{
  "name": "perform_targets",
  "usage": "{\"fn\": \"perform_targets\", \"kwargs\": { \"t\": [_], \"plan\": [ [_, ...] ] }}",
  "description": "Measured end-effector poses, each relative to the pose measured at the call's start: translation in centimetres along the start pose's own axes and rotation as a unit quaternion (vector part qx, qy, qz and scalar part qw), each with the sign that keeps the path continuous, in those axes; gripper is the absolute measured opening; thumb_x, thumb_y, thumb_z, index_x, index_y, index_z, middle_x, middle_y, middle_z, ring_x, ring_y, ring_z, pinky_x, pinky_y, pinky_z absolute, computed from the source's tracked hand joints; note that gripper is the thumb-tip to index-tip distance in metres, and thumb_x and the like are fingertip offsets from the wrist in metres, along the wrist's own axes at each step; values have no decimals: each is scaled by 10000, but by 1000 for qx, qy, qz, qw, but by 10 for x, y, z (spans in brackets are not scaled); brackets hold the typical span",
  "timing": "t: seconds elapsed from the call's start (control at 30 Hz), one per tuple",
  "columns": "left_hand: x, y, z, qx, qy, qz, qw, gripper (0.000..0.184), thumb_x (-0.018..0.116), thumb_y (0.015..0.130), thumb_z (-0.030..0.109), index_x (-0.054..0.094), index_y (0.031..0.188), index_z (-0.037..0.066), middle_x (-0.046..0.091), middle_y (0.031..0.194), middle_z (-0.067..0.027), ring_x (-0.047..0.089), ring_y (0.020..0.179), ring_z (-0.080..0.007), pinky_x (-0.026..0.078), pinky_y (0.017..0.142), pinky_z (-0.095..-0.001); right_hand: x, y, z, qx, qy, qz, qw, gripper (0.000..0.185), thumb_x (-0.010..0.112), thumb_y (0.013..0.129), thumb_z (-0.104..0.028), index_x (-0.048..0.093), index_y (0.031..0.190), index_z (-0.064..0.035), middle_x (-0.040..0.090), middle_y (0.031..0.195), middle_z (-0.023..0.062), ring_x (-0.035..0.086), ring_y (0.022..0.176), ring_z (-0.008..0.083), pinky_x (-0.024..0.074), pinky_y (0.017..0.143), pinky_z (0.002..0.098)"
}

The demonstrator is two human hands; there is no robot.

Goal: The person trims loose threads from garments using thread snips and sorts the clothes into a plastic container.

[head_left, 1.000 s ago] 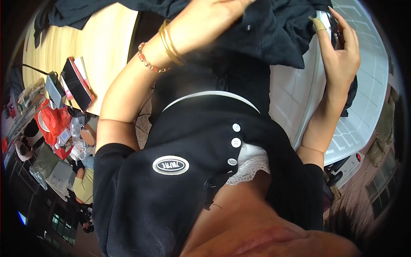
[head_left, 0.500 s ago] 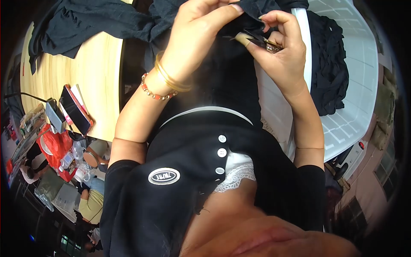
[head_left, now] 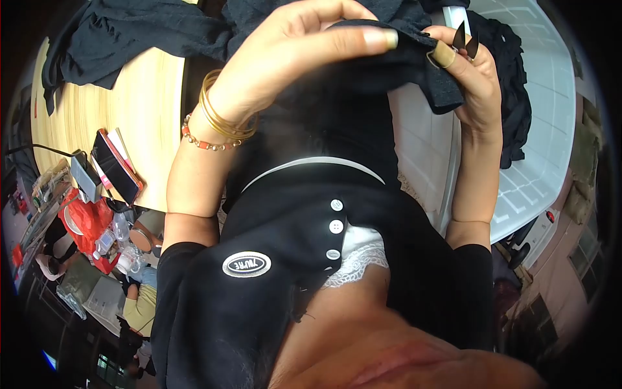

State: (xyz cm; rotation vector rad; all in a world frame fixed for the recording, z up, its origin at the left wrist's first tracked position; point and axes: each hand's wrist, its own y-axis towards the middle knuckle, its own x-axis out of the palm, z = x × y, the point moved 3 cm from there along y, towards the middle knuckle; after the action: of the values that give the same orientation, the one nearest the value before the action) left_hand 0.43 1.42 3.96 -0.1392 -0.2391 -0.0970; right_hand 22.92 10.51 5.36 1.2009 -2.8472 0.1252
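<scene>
A black knit garment (head_left: 389,68) is stretched between my two hands at the top of the head view. My left hand (head_left: 298,48) is closed on its edge, thumb on top, with gold bangles and a beaded bracelet at the wrist. My right hand (head_left: 476,84) pinches the garment's other end, where a folded corner hangs down. A beige band wraps the right thumb. Small thread snips (head_left: 460,40) are tucked in the right hand, their dark, parted blades pointing up, away from the cloth; their handles are hidden by the fingers.
More black cloth (head_left: 142,42) lies over the wooden table (head_left: 146,110) on the left. A phone (head_left: 116,165) rests near the table edge. On the right, a white plastic basket (head_left: 547,129) holds black fabric (head_left: 512,97). A person in a yellow top (head_left: 140,311) is at lower left.
My right hand has moved right, and the snips have swung from pointing left at the cloth to pointing up. My left hand has slid along; the garment edge is now spread between both hands.
</scene>
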Motion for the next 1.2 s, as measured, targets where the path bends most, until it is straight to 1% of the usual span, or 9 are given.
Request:
{"fn": "perform_targets", "kwargs": {
  "t": [0.07,0.17,0.23,0.3,0.37,0.5,0.6,0.8,1.2],
  "plan": [
    [-1,2,-3,16,82,-48,995,152,648,993,148,705,1099,54,746,1021,-23,692,933,-77,526,866,-229,-18,-1,12,48,68,10,997,291,622,987,-118,646,1231,39,703,981,43,637,839,72,488,792,211],
    [13,-1,0,-106,-140,6,984,119,651,1001,122,678,1067,27,689,996,16,616,846,-50,491,779,-193,-20,3,23,85,87,37,992,310,621,990,-138,620,1244,40,680,1002,43,634,867,86,476,793,204],
    [15,0,-5,-115,-193,23,974,171,632,1007,92,687,1147,11,720,1076,-26,664,928,-77,528,841,-213,-5,5,14,109,98,69,987,305,671,966,-114,657,1232,35,678,986,48,626,856,95,469,756,209],
    [18,0,-4,-131,-223,37,965,173,621,1013,97,686,1143,2,722,1080,-32,668,949,-84,530,858,-219,24,9,-7,147,60,21,987,366,814,829,-126,631,1123,-8,659,1016,29,603,915,103,479,828,229],
    [7,4,-23,-73,-205,31,976,168,654,976,103,697,1117,23,741,1064,-42,696,953,-101,534,876,-235,14,9,7,94,-43,-13,995,303,791,840,-80,625,1087,-22,652,988,22,607,899,96,487,795,237],
    [4,3,-29,-39,-235,82,968,173,674,949,93,700,1106,24,752,1102,-76,719,997,-143,545,911,-259,-6,12,13,74,-16,89,993,260,769,852,-16,618,1064,-33,632,997,8,593,886,82,474,782,218],
    [-4,3,-32,-34,-281,124,951,185,658,958,93,695,1128,33,750,1132,-96,721,1031,-167,551,922,-278,-7,14,7,-67,-157,171,970,231,756,881,-33,631,1075,-21,601,971,-6,564,848,80,454,775,212],
    [9,4,-16,-20,-270,110,956,120,652,975,126,707,1046,46,741,1011,-2,675,932,-59,511,831,-208,15,13,-16,-294,-356,114,880,288,785,870,-80,681,1120,19,596,948,69,561,825,159,447,746,249],
    [7,3,-20,-16,-248,99,963,130,641,959,77,716,1059,40,745,1029,-20,680,919,-69,515,830,-206,21,12,-19,-265,-419,68,866,374,832,788,-51,725,1139,23,657,944,116,621,812,220,492,715,297]
  ]
}}
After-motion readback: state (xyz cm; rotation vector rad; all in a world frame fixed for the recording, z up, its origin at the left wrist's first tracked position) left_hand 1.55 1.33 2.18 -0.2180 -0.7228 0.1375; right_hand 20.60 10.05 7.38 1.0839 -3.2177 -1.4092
